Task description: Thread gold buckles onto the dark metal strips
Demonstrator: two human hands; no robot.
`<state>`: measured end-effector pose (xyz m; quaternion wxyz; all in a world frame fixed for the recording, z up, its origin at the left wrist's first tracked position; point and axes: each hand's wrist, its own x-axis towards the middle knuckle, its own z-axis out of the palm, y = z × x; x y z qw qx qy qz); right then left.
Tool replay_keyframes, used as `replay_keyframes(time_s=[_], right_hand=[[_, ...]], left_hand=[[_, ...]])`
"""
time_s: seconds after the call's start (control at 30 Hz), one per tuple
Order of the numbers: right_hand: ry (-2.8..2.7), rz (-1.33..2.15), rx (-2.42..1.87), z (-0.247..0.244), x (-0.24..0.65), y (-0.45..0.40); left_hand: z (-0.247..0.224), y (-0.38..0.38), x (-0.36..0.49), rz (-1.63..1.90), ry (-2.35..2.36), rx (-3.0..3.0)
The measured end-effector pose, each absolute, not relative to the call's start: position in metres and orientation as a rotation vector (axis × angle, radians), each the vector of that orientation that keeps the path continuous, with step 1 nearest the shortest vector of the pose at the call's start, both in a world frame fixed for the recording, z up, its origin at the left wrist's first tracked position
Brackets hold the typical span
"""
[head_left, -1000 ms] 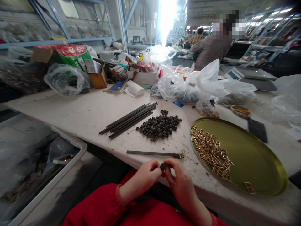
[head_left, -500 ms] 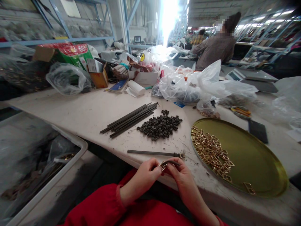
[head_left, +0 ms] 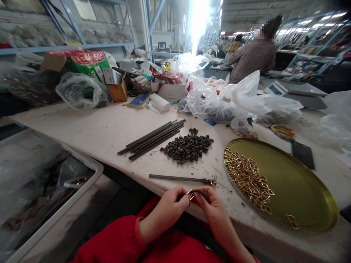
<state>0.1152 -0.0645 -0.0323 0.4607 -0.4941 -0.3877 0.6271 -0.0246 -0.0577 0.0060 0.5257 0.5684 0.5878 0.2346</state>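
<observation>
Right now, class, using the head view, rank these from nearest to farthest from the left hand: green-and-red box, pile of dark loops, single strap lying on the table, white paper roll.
1. Single strap: just beyond the left hand.
2. Pile of dark loops: farther forward, slightly right.
3. White paper roll: toward the back, slightly left.
4. Green-and-red box: far back, well left.

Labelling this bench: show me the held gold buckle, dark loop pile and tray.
Gold buckle [head_left: 191, 194], head view: its frame.
Dark loop pile [head_left: 188, 148], head view: middle.
Tray [head_left: 296, 182], head view: bare surface.
</observation>
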Motion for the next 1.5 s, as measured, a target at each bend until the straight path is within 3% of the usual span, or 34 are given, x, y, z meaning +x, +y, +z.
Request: replay_keyframes(time_s=[0.3, 0.6, 0.77, 0.9, 1.1, 1.23, 1.5], right_hand=[[-1.015, 1.500, -1.245, -0.039, 0.118, -0.065], [-1.724, 0.725, -1.225, -0.046, 0.120, -0.075], [-1.887, 0.524, -1.129, -0.044, 0.121, -0.079], [-1.706, 0.697, -1.147, -0.043, 0.116, -0.080], [-1.055, 1.310, -1.270, -0.041, 0.106, -0.075], [-0.934, 1.666, -1.165, -0.035, 0.111, -0.069], [-1.006, 1.648, -1.146, -0.043, 0.120, -0.066]], left_hand=[[0.010, -0.063, -0.027, 0.514, 1.374, 1.528], [0.006, -0.061, -0.030, 0.492, 1.405, 1.511], [0.001, -0.060, -0.030, 0.547, 1.433, 1.470], [0.001, -0.061, -0.029, 0.582, 1.462, 1.437], [0.002, -0.063, -0.027, 0.562, 1.427, 1.417], [0.003, -0.064, -0.028, 0.540, 1.324, 1.464], [0.005, -0.061, -0.031, 0.453, 1.280, 1.484]])
